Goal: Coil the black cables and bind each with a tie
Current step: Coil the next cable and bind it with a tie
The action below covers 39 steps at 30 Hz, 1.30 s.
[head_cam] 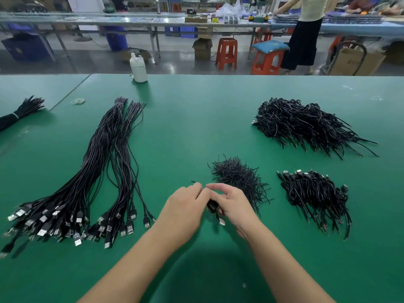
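Over the green table [196, 119], my left hand [185, 203] and my right hand [231, 204] meet around a small coiled black cable [213, 207]. Its USB plug [222, 221] hangs below my right palm. My right hand grips the coil. The fingertips of both hands pinch a thin black tie [195, 183], one end of which pokes out to the left. A heap of loose black ties [238, 178] lies just behind my right hand. Straight, uncoiled cables [91, 178] stretch along the left. Bound coils lie in two piles at the right, near [314, 193] and far [301, 123].
A white bottle [138, 68] stands at the table's far edge. Rubber bands [78, 101] lie near it, and another black bundle [19, 112] sits at the far left. Beyond the table are orange stools [226, 53], workbenches and a standing person [305, 33].
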Tool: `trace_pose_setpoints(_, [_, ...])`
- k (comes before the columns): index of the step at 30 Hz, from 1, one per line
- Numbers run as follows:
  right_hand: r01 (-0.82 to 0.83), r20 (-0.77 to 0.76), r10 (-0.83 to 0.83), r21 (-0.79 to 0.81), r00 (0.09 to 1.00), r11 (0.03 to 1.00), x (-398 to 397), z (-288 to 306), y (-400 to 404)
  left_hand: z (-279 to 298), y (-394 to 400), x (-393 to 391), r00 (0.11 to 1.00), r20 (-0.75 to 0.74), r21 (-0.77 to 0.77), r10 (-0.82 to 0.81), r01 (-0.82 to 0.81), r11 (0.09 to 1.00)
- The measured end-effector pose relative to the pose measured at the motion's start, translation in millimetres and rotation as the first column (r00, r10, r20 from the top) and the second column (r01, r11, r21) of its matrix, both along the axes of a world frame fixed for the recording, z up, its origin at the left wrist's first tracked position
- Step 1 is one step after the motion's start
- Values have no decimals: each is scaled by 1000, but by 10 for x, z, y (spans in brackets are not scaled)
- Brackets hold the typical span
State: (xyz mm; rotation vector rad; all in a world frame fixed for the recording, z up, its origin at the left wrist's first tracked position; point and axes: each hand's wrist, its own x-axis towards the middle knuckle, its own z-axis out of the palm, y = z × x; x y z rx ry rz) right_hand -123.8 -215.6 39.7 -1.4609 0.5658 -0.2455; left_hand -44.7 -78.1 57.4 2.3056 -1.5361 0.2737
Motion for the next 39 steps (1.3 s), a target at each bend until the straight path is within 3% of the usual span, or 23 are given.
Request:
trace_pose_setpoints(4, [26,51,-29,61,998,998,-27,-28,23,-5,-34,10,999,-38,-23,28,-28,999])
trace_pose_setpoints(8, [-53,176,8,252,984,966,-30,-45,56,15,-72,49,923,-357,-117,142,-195,974])
trace_pose_setpoints(11, [-64,190,37,137,981,989,-29,-38,51,20,-98,89,799,-572,-142,187,-321,936])
trace_pose_setpoints(15, [30,126,-27,-21,992,999,-48,-15,29,21,-97,154,638,-749,-71,180,-347,935])
trace_pose_setpoints(18, [18,79,-17,-11,997,1000,-55,-23,8,28,-88,144,610,-776,-53,159,-314,948])
trace_pose_setpoints(20, [1,51,0,-32,999,999,-49,-34,18,32,-80,113,674,-725,-63,140,-267,962])
trace_pose_setpoints(25, [16,44,-17,17,999,1000,-42,-24,-14,13,-69,48,940,-334,-31,64,-79,996])
trace_pose_setpoints(27, [-23,55,24,-16,998,1000,-40,13,-40,-23,-77,26,991,-130,39,41,-36,999])
trace_pose_setpoints(28, [-37,64,38,-16,997,999,-38,21,-52,-35,-79,26,994,-98,36,42,-38,999])
trace_pose_setpoints(31, [-64,108,53,106,993,992,-54,27,-89,-6,-78,41,956,-284,-78,76,-102,992])
trace_pose_setpoints(34, [-187,174,158,168,972,968,-96,25,-119,17,-73,111,836,-536,-124,117,-215,969])
trace_pose_setpoints(36, [-187,193,169,81,967,979,-92,27,-118,40,-75,130,770,-627,-105,121,-237,966])
trace_pose_setpoints(39, [-50,167,66,-99,984,994,-59,12,-109,50,-86,121,685,-721,-97,105,-250,963])
